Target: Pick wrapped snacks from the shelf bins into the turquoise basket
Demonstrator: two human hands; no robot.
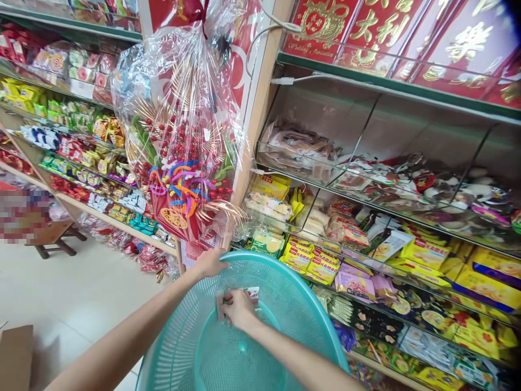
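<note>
A large turquoise plastic basket (243, 347) with mesh sides stands in front of me. My left hand (210, 263) is closed on its far left rim. Inside the basket, near the far wall, my right hand (239, 308) is closed with the fingers bent together around a small, partly see-through packet (220, 306); its contents are too blurred to make out. Just behind the right hand, a small white packet with red print (253, 295) shows, partly covered by the hand. Most of the basket's mesh bottom is visible.
On the right, glass-fronted shelves hold snack packs, including yellow packs (323, 265) and a lilac pack (355, 285). A cellophane-wrapped bouquet (179, 179) hangs ahead. Candy shelves (93, 157) run along the left, with a wooden stool (52, 232) and a cardboard box (15, 355) on the floor.
</note>
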